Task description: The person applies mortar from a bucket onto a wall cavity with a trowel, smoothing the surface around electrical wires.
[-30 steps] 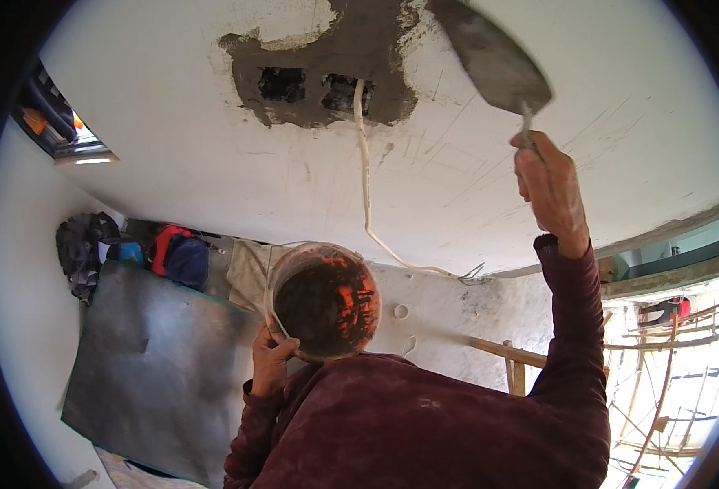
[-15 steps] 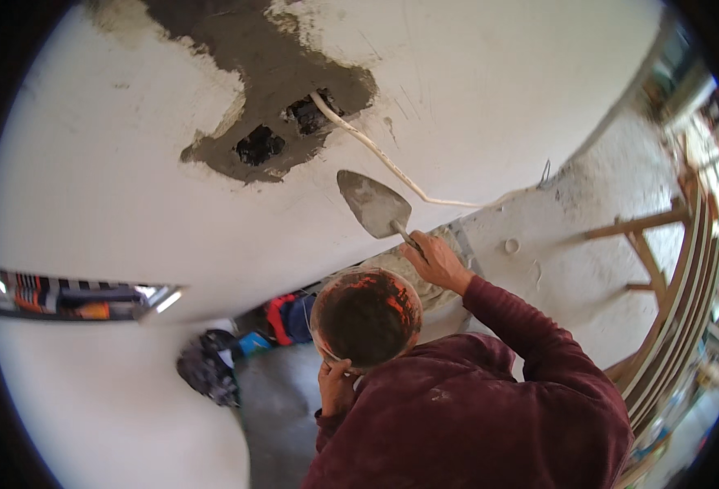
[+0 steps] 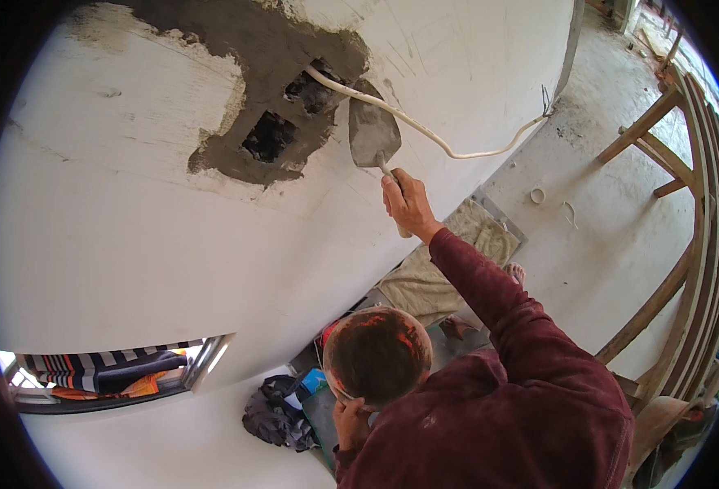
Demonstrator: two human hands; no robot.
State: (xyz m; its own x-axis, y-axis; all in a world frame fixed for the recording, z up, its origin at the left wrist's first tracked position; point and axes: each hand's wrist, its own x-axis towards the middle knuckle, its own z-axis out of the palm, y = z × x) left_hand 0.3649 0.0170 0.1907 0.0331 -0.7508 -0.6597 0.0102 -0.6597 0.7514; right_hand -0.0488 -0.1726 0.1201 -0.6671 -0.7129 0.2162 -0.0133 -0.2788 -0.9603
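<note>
My right hand is closed round the handle of a pointed trowel. Its grey, mortar-stained blade points up the white wall, beside the right edge of a dark grey mortar patch. Whether the blade touches the wall I cannot tell. Two square dark openings, a lower one and an upper one, lie within the patch. From the upper one a white cable runs out, passing in front of the blade tip. At my body, my left hand grips the rim of a round bucket, orange-smeared and dark inside.
A beige cloth lies on the floor along the wall's foot. Wooden trestle timbers stand at right. At lower left are a wall opening holding striped fabric and a black bag. A small ring lies on the floor.
My right hand has carried the trowel upward to the edge of the mortar patch, by the cable. The bucket sits lower and slightly right in view, still held. The view itself has shifted.
</note>
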